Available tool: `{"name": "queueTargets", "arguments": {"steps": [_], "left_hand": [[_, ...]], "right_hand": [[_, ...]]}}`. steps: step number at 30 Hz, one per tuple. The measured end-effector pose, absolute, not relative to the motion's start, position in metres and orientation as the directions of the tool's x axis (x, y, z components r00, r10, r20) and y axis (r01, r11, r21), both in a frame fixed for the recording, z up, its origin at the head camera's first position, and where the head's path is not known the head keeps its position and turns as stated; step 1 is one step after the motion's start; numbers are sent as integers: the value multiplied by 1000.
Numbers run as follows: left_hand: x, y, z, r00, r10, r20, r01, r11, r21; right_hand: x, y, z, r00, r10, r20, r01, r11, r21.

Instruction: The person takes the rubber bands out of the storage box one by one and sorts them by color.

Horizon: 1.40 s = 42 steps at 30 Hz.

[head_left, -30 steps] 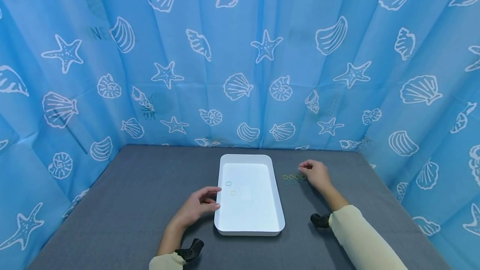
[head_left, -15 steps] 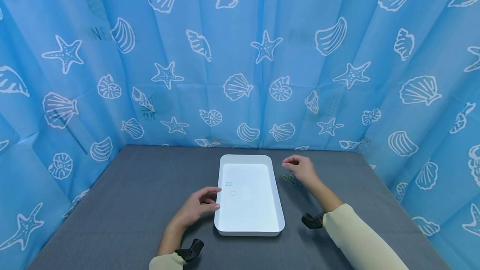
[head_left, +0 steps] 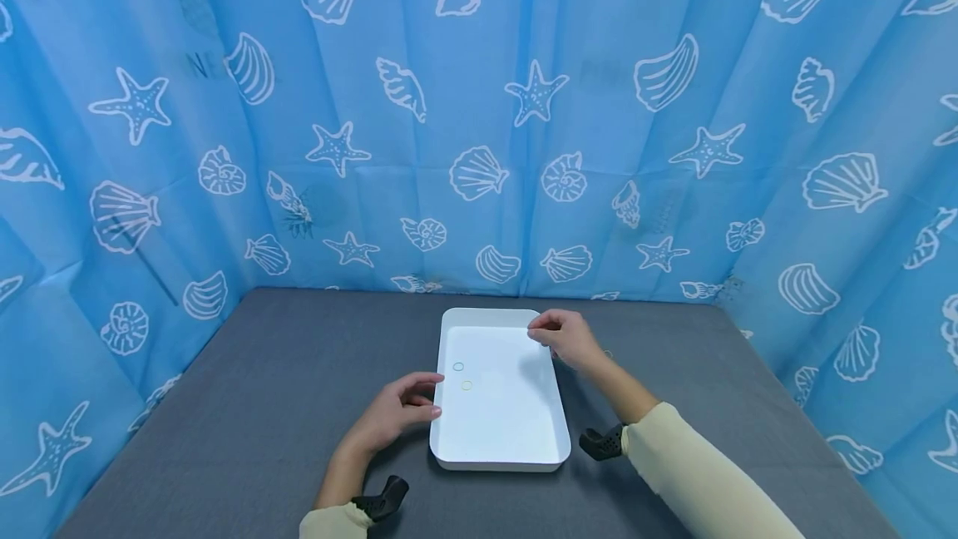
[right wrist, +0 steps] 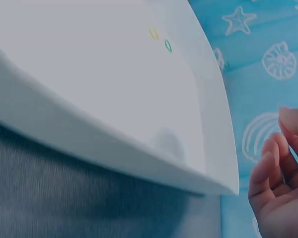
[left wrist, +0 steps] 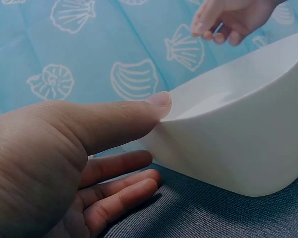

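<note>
A white rectangular tray point(head_left: 500, 431) stands on the grey cloth, holding a green ring-shaped band point(head_left: 459, 367) and a yellow one point(head_left: 467, 386). My left hand point(head_left: 395, 407) is at the tray's left side. In the left wrist view its thumb point(left wrist: 134, 119) touches the rim, straight, while the other fingers lie loosely below beside the outer wall. Over the tray's far right corner hovers my right hand point(head_left: 566, 339), thumb and forefinger tips together in a pinch. A small band between them is barely discernible; its colour cannot be told.
Right of the tray, a yellow band point(head_left: 609, 353) shows past the right wrist; the hand and forearm hide that spot otherwise. A blue shell-patterned curtain point(head_left: 494, 106) hangs behind the table point(head_left: 329, 339) and along both sides.
My right hand has moved left from the rows of small bands on the cloth to over the tray's right rim, fingertips pinched. The left hand stays at the tray's left side.
</note>
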<state>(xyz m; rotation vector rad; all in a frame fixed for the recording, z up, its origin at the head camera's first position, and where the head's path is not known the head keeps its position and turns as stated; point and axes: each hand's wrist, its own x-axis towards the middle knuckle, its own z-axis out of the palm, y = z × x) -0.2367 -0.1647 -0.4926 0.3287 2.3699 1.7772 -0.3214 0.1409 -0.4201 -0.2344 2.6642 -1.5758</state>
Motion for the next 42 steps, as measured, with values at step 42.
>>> {"name": "queueTargets", "arguments": {"steps": [42], "left_hand": [[-236,-163,-491,-961,275,3,84,286,954]], "right_hand": [[-326,64,-448,-776,-602,-186,-289,602,-744]]}}
